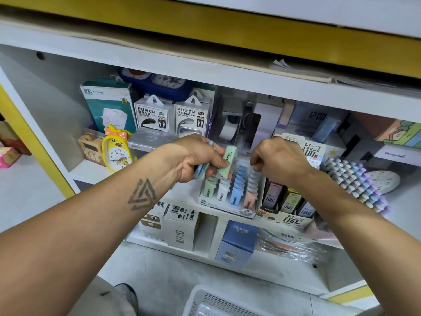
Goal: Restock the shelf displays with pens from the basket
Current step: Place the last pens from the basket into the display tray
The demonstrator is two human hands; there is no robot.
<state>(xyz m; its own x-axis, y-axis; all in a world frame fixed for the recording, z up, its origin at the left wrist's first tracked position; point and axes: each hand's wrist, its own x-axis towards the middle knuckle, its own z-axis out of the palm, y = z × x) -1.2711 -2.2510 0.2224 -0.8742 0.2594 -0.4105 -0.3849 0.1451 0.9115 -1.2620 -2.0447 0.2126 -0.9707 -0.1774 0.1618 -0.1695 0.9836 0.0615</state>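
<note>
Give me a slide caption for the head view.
Left hand holds pastel lead cases; right hand reaches into the display rack.

Above the display box (pixel 230 201) we find open air up to the shelf board (pixel 205 71). Behind it 2 power bank boxes (pixel 173 115) and a tape dispenser (pixel 230 126) crowd close; right of it, a pen cluster (pixel 355 181) blocks passage.

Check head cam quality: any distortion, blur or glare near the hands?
Head view: wide-angle bowing bends the shelf edge; left hand, green pack and right hand fairly sharp; clear display tray front looks hazy, its labels soft; basket cropped at the bottom; lighting even, no harsh shadows.
</note>
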